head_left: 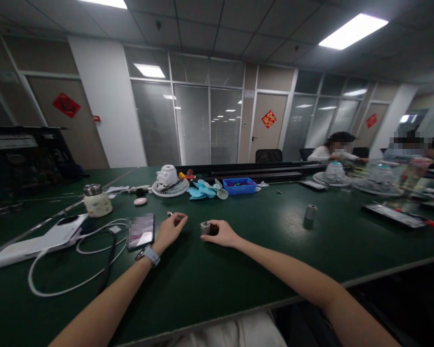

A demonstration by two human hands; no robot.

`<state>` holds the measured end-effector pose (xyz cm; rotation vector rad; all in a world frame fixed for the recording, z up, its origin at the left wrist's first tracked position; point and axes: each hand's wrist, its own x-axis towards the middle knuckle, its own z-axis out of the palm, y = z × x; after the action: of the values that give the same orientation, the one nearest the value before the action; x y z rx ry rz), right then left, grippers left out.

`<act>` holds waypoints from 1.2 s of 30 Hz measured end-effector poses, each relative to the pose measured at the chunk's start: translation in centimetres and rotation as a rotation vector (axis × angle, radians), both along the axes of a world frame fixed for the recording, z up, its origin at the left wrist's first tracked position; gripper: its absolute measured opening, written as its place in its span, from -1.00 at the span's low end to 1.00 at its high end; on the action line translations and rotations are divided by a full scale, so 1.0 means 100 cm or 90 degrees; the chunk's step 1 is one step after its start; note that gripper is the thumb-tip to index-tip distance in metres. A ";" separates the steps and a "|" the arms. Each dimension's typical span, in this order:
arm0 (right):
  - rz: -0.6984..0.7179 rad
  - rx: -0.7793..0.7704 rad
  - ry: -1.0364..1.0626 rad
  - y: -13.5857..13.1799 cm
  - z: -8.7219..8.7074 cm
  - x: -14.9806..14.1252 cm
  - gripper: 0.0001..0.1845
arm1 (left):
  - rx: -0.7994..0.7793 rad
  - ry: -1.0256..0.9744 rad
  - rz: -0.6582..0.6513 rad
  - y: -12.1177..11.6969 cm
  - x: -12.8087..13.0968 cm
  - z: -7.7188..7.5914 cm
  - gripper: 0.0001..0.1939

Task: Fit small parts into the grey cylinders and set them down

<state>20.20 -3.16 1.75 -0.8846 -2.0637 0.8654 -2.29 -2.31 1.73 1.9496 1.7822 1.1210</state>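
My right hand (224,233) is closed round a small grey metal motor (205,228), a cylinder with a short stub on top, just above or on the green table (253,274). To its left, my left hand (171,230) is curled with its fingers together. A small light and dark tip shows at those fingers, too small to name. A watch (149,254) is on the left wrist. Beside that hand lies a phone (142,232) with its screen lit. A second metal motor (310,213) stands upright on the table, to the right and apart from my hands.
A blue basket (239,187), light-blue fan blades (204,189) and a white fan part (168,180) lie farther back. At left are a cream jar (98,201), a white device (39,241) and looped white cable (63,293). A person (334,148) sits across at right.
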 end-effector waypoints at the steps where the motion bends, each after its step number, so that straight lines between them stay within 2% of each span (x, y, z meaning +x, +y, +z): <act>1: -0.003 0.003 0.005 0.001 -0.001 0.000 -0.46 | 0.018 -0.006 -0.055 -0.005 0.005 0.006 -0.61; 4: -0.005 -0.002 0.053 0.003 -0.008 -0.002 -0.42 | 0.058 0.008 -0.184 -0.018 0.022 0.021 -0.57; 6: -0.001 -0.014 0.091 0.005 -0.012 -0.004 -0.44 | 0.066 0.034 -0.224 -0.023 0.033 0.024 -0.60; 12: -0.014 -0.016 0.095 0.006 -0.014 -0.006 -0.55 | 0.091 0.025 -0.208 -0.019 0.046 0.020 -0.66; 15: -0.038 -0.024 0.082 0.003 -0.011 -0.005 -0.51 | 0.068 -0.007 -0.198 -0.018 0.037 0.026 -0.63; 18: -0.031 -0.021 0.082 0.000 -0.009 -0.005 -0.51 | -0.004 0.003 -0.224 -0.016 0.019 0.029 -0.59; 21: -0.026 -0.012 0.079 -0.001 -0.007 -0.005 -0.52 | -0.090 0.044 -0.264 -0.012 0.000 0.022 -0.61; 23: -0.028 -0.008 0.078 0.000 -0.007 -0.004 -0.51 | -0.111 0.077 -0.272 -0.009 -0.007 0.014 -0.64; 28: -0.028 -0.025 0.078 0.000 -0.007 -0.003 -0.51 | -0.100 0.126 -0.256 -0.008 -0.008 0.005 -0.68; 32: -0.031 -0.032 0.084 -0.005 -0.006 -0.005 -0.51 | -0.087 0.125 -0.261 -0.007 -0.009 0.002 -0.57; 34: -0.037 -0.028 0.098 -0.003 -0.004 -0.004 -0.50 | -0.081 0.107 -0.214 -0.004 -0.010 -0.002 -0.51; 36: -0.058 -0.025 0.123 0.007 -0.001 0.003 -0.48 | -0.068 0.079 -0.116 0.000 -0.011 -0.005 -0.50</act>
<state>20.53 -2.43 1.66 -0.8736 -1.8323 0.9072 -3.40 -2.34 1.18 2.1076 1.6448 0.8470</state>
